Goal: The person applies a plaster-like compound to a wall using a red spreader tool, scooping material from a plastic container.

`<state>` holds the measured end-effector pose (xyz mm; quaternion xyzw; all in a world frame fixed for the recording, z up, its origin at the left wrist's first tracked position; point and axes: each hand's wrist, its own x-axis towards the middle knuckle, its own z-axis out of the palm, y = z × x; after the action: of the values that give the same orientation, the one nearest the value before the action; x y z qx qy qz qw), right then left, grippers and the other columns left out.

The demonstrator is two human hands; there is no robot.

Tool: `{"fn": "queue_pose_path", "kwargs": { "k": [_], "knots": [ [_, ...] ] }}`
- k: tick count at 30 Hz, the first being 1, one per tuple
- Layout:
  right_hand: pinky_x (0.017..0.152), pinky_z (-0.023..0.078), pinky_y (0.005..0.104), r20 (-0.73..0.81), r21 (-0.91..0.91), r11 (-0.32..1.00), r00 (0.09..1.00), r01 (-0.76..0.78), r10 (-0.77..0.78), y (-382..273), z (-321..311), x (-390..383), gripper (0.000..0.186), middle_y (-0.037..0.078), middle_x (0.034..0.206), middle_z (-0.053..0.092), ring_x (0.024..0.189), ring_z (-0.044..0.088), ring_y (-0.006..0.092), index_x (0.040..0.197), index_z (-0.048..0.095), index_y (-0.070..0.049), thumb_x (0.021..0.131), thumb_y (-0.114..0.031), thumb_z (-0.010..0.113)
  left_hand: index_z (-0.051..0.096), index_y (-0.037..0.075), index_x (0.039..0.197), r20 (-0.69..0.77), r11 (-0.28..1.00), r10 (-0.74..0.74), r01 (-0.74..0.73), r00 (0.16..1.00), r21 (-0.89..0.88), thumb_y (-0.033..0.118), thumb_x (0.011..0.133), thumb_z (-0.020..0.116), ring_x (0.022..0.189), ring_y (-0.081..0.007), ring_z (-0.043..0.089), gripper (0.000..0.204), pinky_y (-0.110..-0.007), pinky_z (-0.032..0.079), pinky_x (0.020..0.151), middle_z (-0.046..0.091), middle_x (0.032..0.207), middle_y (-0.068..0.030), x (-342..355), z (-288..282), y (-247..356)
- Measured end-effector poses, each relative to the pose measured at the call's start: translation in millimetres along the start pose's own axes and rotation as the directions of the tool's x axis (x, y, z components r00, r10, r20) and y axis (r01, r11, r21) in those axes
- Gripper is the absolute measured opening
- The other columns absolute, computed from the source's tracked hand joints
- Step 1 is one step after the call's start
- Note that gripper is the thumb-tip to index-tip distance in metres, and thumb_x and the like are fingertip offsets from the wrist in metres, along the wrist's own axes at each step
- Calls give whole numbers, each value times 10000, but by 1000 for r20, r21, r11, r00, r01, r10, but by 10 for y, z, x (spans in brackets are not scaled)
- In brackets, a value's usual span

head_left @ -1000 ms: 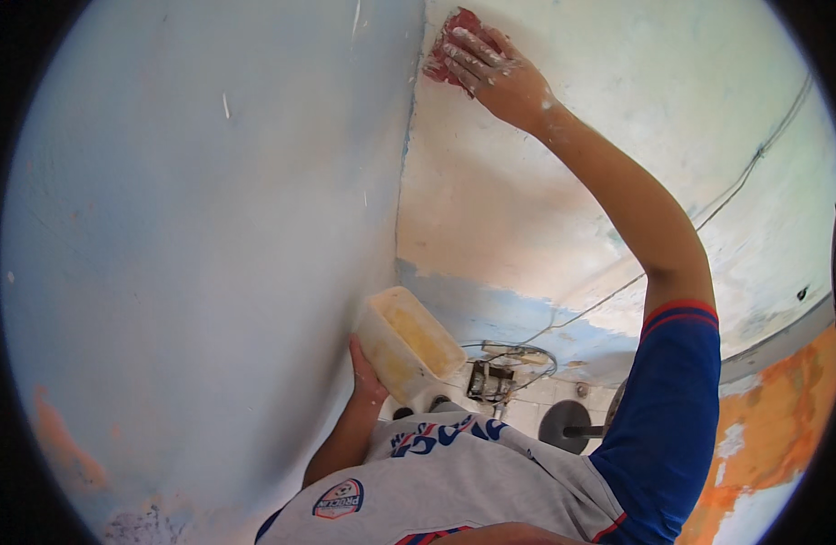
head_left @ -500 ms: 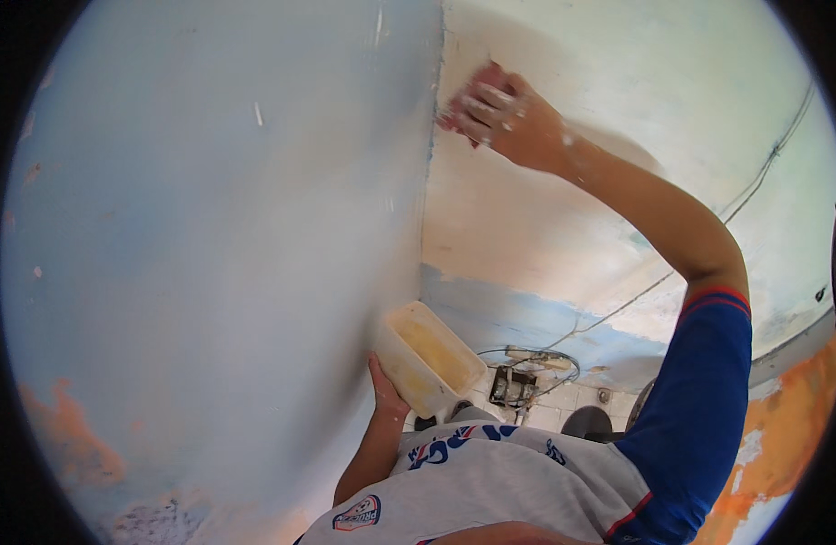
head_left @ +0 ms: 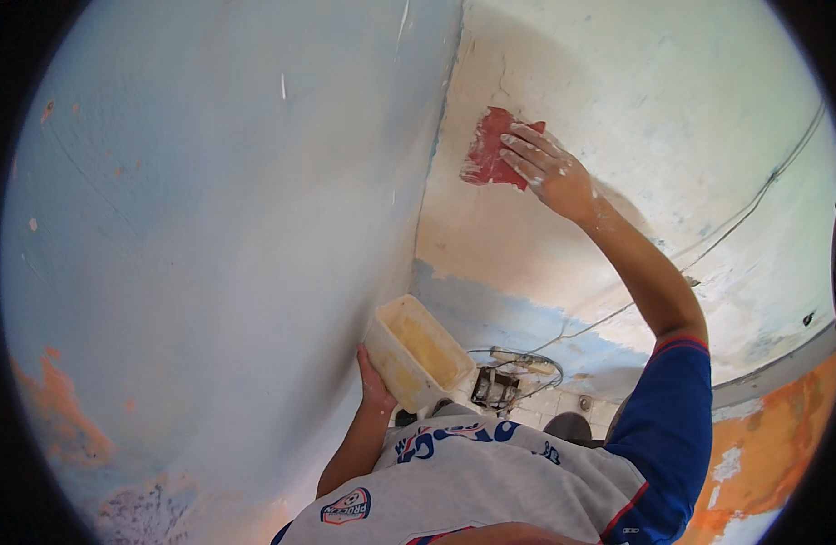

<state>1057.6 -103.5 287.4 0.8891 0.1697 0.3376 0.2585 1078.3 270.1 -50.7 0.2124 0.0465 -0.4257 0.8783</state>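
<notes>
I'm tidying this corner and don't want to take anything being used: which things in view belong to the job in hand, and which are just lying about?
In use:
red spreader, in the right hand, against the wall
pale tub, in the left hand

Apparently lying about, untouched:
boxy device, kind unclear
looped cable
dark round object

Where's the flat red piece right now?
In the head view's upper middle, the flat red piece is in the right hand, at the pale wall, right of the corner.
</notes>
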Motion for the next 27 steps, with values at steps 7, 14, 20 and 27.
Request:
{"fn": "queue_pose_path", "kwargs": {
  "k": [7, 14, 20, 27],
  "knots": [
    [1072, 527, 396, -218, -29, 971, 949, -239, 227, 62, -134, -31, 475, 68, 1434, 614, 1385, 531, 281, 1268, 697, -83, 806, 12, 639, 425, 136, 1549, -28, 999, -32, 32, 999, 6, 714, 1026, 287, 1379, -331, 514, 791, -509, 443, 1136, 522, 1511, -126, -33, 97, -9],
    [1122, 482, 395, 63, -359, 931, 994, -58, 87, 536, 207, -121, 505, 100, 1513, 551, 1435, 476, 291, 1325, 672, -43, 821, -36, 647, 424, 130, 1548, -43, 997, -57, 59, 997, 40, 716, 1025, 269, 1387, -329, 506, 801, -510, 433, 1146, 510, 1525, -124, 190, 301, -46],
    [1117, 484, 414, -69, -119, 993, 998, -21, 13, 346, -127, -43, 509, 133, 1458, 591, 1440, 470, 301, 1309, 674, -24, 807, -105, 683, 419, 129, 1552, -17, 999, -26, 27, 1000, 38, 720, 1026, 251, 1387, -329, 507, 809, -511, 442, 1140, 507, 1525, -127, 454, 469, -99],
    [1105, 494, 414, 13, -231, 972, 999, -42, 46, 470, 191, -107, 369, 107, 1380, 655, 1412, 504, 302, 1166, 750, -11, 818, -96, 662, 419, 129, 1554, 3, 999, -14, 14, 1000, 49, 733, 1011, 275, 1387, -345, 507, 825, -531, 434, 1144, 513, 1519, -134, 670, 765, -168]
  ]
}}
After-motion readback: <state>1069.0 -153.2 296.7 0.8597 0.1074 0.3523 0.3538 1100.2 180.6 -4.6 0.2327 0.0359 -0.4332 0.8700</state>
